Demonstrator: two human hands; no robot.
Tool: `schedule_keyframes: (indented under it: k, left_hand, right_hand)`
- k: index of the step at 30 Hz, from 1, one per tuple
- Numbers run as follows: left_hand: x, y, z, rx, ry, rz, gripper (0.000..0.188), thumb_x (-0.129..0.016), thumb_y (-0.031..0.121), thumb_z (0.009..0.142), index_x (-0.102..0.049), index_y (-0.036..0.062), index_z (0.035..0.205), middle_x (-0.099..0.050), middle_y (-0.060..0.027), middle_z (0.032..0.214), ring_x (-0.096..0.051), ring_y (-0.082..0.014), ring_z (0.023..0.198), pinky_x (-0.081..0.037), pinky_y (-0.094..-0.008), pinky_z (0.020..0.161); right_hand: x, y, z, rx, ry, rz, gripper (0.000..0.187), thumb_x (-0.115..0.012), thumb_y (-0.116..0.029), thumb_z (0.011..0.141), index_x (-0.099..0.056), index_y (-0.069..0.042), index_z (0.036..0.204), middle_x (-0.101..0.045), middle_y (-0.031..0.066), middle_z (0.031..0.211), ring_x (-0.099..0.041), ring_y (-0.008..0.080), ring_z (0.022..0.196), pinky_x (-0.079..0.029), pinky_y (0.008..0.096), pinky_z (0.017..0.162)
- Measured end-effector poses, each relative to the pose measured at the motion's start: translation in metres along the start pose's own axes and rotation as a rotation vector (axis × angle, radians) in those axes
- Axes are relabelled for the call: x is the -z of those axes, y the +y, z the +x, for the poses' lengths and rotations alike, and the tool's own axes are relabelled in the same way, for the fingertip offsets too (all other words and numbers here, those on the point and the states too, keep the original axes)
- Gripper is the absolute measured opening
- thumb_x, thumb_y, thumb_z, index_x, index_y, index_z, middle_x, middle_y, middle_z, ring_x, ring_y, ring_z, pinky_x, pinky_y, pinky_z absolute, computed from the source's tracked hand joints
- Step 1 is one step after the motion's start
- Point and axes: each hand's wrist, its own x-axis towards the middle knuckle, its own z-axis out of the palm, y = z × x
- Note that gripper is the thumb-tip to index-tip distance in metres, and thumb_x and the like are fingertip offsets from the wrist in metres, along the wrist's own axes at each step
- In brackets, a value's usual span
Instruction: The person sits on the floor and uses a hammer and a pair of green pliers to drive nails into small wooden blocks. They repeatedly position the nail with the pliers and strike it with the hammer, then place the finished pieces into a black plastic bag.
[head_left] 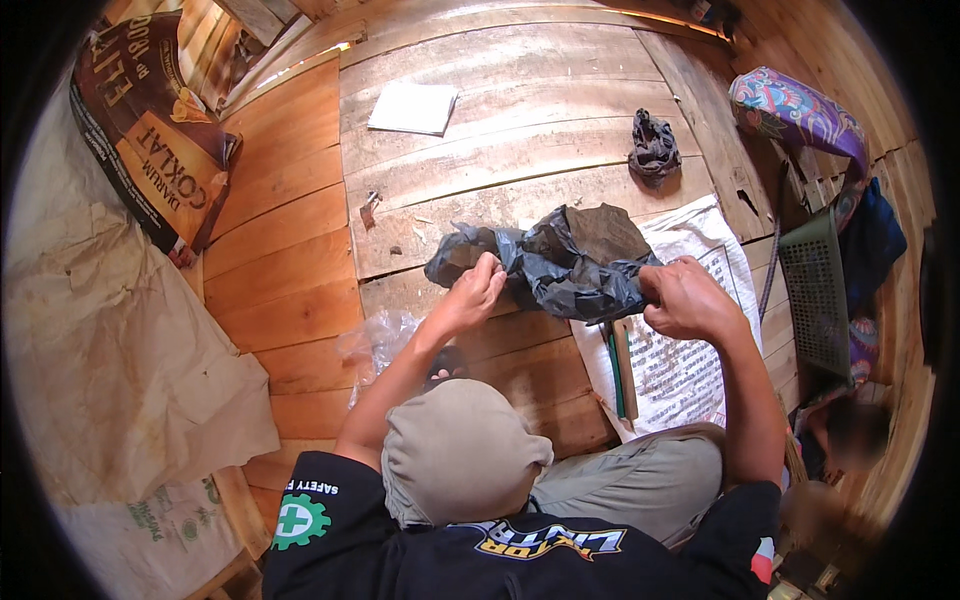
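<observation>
1. A seated person works on a plank floor (520, 150), seen from above.
2. The left hand (475, 292) pinches the left edge of a black plastic bag (560, 270).
3. The right hand (685, 297) grips its right edge.
4. The bag lies mid-floor, partly on a white sack (690, 370), already spread open around a dark brown lump (598, 232); the lump is not yet out.

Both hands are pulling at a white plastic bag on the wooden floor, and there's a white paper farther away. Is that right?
Almost. The bag is black, not white; the head view shows it. Both the left hand and the right hand pull at it on the wooden floor, and the white paper does lie farther away.
</observation>
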Motion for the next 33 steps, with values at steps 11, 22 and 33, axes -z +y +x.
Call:
schedule_keyframes:
  k: [11,22,33]
  left_hand:
    - [-0.013,-0.028,-0.005,0.079,0.321,0.265,0.010,-0.046,0.009,0.095,-0.045,-0.0012,0.098,-0.057,-0.0250,0.091,-0.061,-0.0422,0.086,-0.048,-0.0489,0.075]
    - [0.034,-0.008,-0.023,-0.066,0.632,0.819,0.046,-0.064,0.014,0.083,-0.053,0.0040,0.126,-0.059,-0.0192,0.116,-0.055,-0.0368,0.107,-0.045,-0.0411,0.094]
    - [0.047,-0.052,-0.045,0.188,0.255,-0.256,0.042,-0.046,0.004,0.090,-0.049,0.0049,0.132,-0.060,-0.0084,0.102,-0.055,-0.0107,0.084,-0.045,-0.0272,0.072]
  right_hand:
    - [0.004,-0.007,-0.002,-0.043,-0.010,0.013,0.016,-0.056,-0.011,0.067,-0.054,0.003,0.076,-0.061,0.0224,0.071,-0.060,0.0417,0.073,-0.047,0.0470,0.068]
    - [0.003,-0.009,-0.003,0.059,0.091,-0.015,0.024,-0.056,0.002,0.067,-0.051,-0.003,0.090,-0.062,0.0174,0.080,-0.060,0.0385,0.080,-0.045,0.0457,0.070]
    - [-0.046,-0.048,0.032,0.348,0.480,-0.046,0.014,-0.057,-0.012,0.081,-0.056,-0.010,0.095,-0.058,0.0073,0.086,-0.063,0.0280,0.083,-0.048,0.0430,0.076]
